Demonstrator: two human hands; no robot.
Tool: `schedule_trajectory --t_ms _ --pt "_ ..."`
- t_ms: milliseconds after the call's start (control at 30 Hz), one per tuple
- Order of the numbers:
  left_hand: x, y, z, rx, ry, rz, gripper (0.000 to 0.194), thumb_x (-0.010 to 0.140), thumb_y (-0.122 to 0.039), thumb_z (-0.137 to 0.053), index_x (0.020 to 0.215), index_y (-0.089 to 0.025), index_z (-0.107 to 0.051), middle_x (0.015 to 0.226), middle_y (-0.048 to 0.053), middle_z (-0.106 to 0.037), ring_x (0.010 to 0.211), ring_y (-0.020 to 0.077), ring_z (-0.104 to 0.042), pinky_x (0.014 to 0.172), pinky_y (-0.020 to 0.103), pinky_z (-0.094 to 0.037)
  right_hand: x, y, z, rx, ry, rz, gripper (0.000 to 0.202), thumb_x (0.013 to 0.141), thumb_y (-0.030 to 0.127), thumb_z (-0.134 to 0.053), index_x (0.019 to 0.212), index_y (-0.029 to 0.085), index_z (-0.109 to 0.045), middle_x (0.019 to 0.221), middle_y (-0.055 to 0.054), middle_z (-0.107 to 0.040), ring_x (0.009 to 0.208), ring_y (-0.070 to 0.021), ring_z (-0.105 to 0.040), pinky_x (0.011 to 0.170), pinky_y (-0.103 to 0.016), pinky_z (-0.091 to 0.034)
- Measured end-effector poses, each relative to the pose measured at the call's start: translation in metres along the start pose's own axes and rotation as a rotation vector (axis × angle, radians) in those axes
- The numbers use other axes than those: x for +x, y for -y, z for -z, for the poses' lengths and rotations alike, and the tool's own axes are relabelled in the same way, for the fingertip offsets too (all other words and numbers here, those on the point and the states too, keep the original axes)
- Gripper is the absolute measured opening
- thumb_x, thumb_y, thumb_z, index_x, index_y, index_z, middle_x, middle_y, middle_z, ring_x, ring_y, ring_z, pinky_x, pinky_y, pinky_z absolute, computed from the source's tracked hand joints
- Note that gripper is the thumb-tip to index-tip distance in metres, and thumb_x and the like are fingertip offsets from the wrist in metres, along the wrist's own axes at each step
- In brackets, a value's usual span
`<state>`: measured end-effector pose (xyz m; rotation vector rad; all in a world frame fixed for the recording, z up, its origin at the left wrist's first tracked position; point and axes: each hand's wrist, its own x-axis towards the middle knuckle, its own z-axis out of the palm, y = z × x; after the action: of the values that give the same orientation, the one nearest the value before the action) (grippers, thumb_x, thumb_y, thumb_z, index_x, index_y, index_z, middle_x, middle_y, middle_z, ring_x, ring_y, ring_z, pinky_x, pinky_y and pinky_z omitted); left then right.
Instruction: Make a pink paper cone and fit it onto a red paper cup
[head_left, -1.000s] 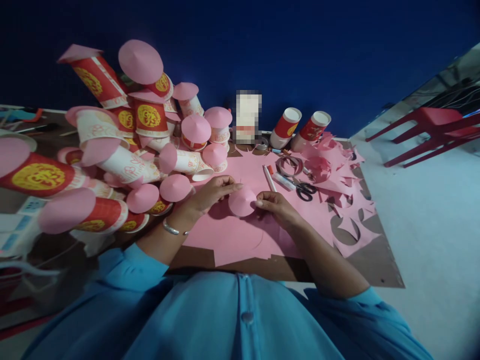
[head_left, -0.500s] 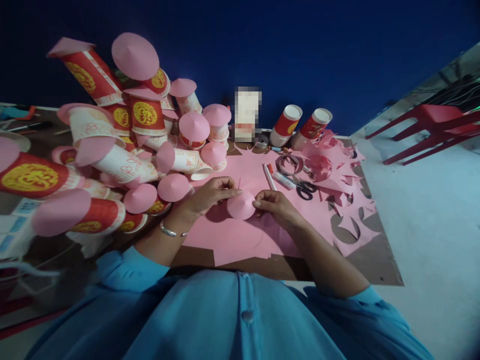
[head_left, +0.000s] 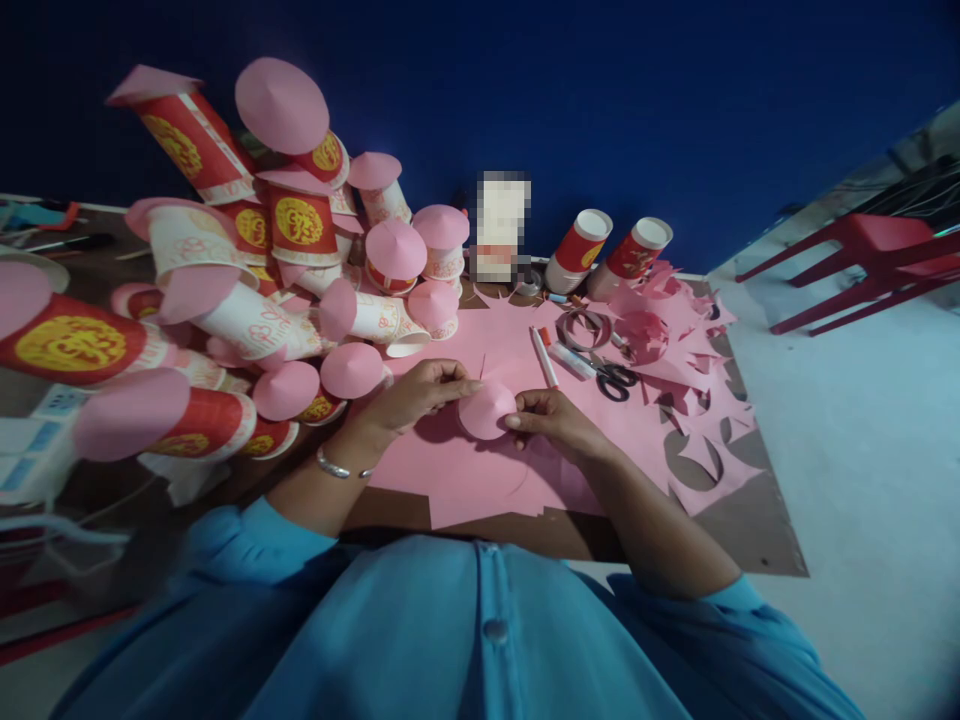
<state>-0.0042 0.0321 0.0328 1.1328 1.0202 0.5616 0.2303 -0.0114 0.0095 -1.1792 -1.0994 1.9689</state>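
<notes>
Between my two hands is a small pink paper cone [head_left: 486, 412], its tip toward me. My left hand [head_left: 429, 392] pinches its upper left edge between thumb and fingers. On the opposite side, my right hand [head_left: 553, 420] grips the right edge, thumb on the paper. Beneath them lie large pink paper sheets [head_left: 465, 485]. Just beyond my right hand are a white marker [head_left: 544, 357], a glue bottle [head_left: 572, 361] and black-handled scissors [head_left: 616, 381]. The fingertips behind the cone are partly hidden.
Paper cups with pink cone tops [head_left: 300, 225] are heaped on the left. Two stacks of red and white cups [head_left: 579, 250] lean at the back. Pink paper scraps [head_left: 697, 380] and a tape roll [head_left: 586, 329] lie to the right. A red stool [head_left: 862, 260] stands beyond the table.
The whole view has shifted slightly. Both hands keep hold of the cone, and my right-hand fingers have moved a little along its right edge.
</notes>
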Motion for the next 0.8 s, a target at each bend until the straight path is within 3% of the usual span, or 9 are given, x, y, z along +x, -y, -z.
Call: schedule_trajectory --t_ms 300,800 --pt "0.002 0.009 0.000 -0.142 0.021 0.094 0.049 0.064 -0.055 -0.090 0.071 -0.018 -0.059 0.055 -0.007 -0.043 0.046 0.0049 -0.033 0.040 0.019 -0.016 0.003 -0.004 0.002 0.030 -0.010 0.042 0.046 0.065 0.052 -0.097 0.064 0.016 -0.068 0.057 0.000 -0.069 0.049 -0.0094 -0.061 0.051 -0.021 -0.046" --pt "0.001 0.014 -0.004 -0.276 0.031 0.113 0.055 0.058 -0.055 -0.095 0.069 -0.016 -0.059 0.056 -0.005 -0.050 0.050 0.0066 -0.043 0.048 0.020 -0.029 0.002 -0.004 0.002 0.050 -0.005 0.043 0.045 0.066 0.051 -0.097 0.065 0.015 -0.069 0.058 -0.001 -0.070 0.050 -0.0087 -0.061 0.051 -0.020 -0.047"
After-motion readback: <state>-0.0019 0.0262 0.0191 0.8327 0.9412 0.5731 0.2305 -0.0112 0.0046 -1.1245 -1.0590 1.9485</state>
